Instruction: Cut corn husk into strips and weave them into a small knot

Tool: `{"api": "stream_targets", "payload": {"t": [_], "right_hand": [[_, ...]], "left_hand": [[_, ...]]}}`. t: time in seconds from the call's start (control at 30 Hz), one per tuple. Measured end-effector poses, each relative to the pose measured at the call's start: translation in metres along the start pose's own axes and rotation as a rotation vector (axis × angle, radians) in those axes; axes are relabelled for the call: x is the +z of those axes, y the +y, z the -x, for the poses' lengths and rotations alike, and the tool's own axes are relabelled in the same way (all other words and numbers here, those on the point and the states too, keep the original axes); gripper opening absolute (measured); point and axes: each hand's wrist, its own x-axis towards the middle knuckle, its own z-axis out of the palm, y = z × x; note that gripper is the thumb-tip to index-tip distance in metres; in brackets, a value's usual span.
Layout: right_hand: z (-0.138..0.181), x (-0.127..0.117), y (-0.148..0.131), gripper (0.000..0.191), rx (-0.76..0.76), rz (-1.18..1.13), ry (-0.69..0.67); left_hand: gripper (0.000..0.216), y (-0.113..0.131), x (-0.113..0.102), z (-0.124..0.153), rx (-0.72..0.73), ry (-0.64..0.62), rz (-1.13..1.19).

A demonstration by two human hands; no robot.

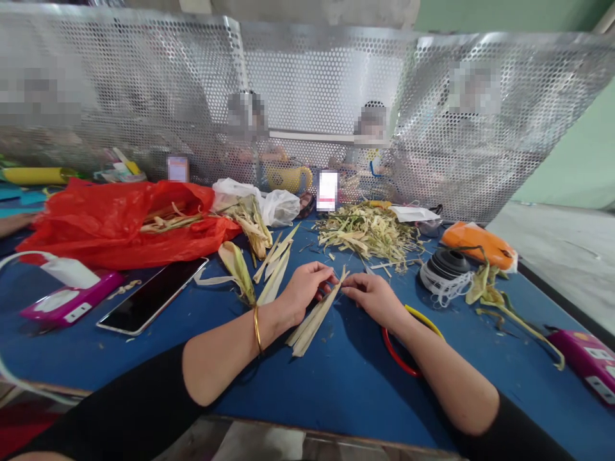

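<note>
My left hand (307, 291) is closed on a narrow bundle of dried corn husk (314, 325), whose wide ends fan out towards me. Close to the bundle's pointed tip, my right hand (372, 294) makes a pinch. What lies between its fingertips is too small to make out. Left of my left hand are loose husk strips (276, 272) and a greenish husk piece (239, 269). Partly under my right forearm lies a red and yellow ring (401, 360).
Shredded husk (368, 234) is heaped at the back, before a perforated metal screen (317, 77). At left are a red plastic bag (110, 221), a phone (156, 298) and a purple power strip (74, 301). A black spool (444, 266) with white cord stands right; people sit behind the screen.
</note>
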Motion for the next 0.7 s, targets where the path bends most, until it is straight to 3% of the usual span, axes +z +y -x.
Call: {"api": "stream_targets", "payload": {"t": [0.23,0.47,0.7], "right_hand": [[0.0,-0.002,-0.002,0.02,0.018,-0.034,-0.015],[-0.001,-0.002,0.0,0.025,-0.003,-0.014,-0.027],[0.006,-0.004,-0.012,0.03,-0.168,-0.144,0.161]], "left_hand": [[0.011,0.007,-0.001,0.0,-0.052,-0.012,0.213],[0.013,0.003,-0.005,-0.005,-0.106,-0.1,0.395],[0.023,-0.001,-0.002,-0.005,-0.046,-0.083,0.284]]}}
